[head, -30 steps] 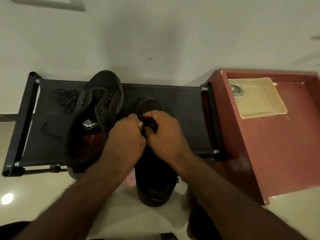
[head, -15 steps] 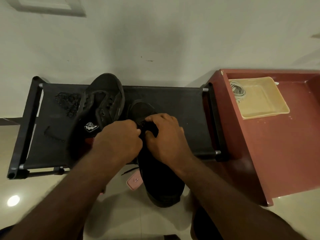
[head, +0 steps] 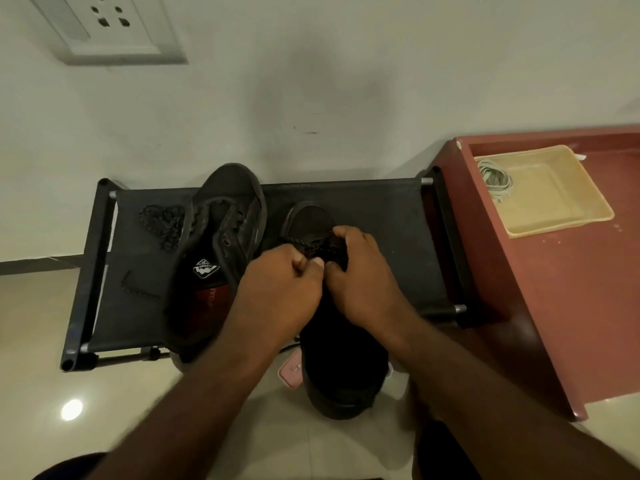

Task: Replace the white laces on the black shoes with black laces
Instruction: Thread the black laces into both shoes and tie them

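Layout, left to right, with clock positions taken from the two hands:

1. At 10 o'clock, a spare black lace (head: 162, 223) lies in a loose heap on the black fabric rack (head: 381, 216).
2. At 9 o'clock, the unlaced shoe (head: 221, 237) rests on the rack with its eyelets empty. It is next in sequence.
3. The left hand (head: 280, 289) has all fingers curled in. Thumb and forefinger are closed in a pinch on the working lace (head: 310, 245), a speckled black lace that crosses the lowest eyelets.
4. The shoe in work (head: 306, 220) points its toe to 12 o'clock. Its heel overhangs the rack towards 6 o'clock.
5. The right hand (head: 363, 271) touches the left hand. Its fingers curl over the eyelet area and grip the upper. Whether it also holds a lace end cannot be determined.
6. At 2 o'clock, the white laces (head: 495, 178) lie coiled in the beige tray (head: 561, 226) on the red table (head: 571, 306). Removal appears complete.

Procedure for the current step, which is judged to be threading:
- Hold the upper steady with the right hand.
- Feed the lace tip squarely into the eyelet.
- Draw the slack through evenly.
- Keep both lace ends equal in length.
- Keep the lace flat at each crossing.
- Do not pull the shoe off the rack edge.
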`<state>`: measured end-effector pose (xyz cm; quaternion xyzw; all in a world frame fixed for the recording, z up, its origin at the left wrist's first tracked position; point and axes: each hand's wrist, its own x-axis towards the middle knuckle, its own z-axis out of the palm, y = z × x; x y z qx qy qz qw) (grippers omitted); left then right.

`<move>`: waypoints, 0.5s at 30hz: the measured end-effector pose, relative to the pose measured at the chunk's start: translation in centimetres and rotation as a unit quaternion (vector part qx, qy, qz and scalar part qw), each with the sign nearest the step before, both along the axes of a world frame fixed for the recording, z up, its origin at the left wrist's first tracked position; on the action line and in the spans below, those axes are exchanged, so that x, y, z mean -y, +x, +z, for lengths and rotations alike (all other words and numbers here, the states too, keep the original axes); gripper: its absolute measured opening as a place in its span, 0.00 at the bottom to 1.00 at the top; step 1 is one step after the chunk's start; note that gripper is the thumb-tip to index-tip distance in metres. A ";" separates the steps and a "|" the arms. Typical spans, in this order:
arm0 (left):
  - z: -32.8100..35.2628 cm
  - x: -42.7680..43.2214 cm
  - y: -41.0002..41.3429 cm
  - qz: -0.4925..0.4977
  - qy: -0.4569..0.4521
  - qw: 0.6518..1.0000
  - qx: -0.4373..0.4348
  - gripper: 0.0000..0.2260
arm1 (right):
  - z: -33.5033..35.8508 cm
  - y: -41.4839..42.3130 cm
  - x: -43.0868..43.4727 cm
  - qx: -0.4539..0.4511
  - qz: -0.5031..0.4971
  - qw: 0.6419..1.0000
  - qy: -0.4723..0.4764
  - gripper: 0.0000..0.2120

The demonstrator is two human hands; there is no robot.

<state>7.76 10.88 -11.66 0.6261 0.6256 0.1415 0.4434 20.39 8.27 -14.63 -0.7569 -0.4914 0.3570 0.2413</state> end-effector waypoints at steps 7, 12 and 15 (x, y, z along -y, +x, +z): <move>-1.1 1.0 0.8 -0.055 0.045 0.989 -0.127 0.15 | 0.7 1.9 -1.0 -0.139 -0.094 0.984 -0.064 0.19; -1.6 1.5 0.6 -0.130 0.040 0.985 -0.103 0.11 | 0.1 3.3 -1.5 -0.142 -0.161 0.976 -0.043 0.24; -1.9 1.8 0.7 -0.112 0.007 0.992 -0.064 0.06 | -0.2 3.6 -1.8 -0.103 -0.167 0.979 -0.049 0.23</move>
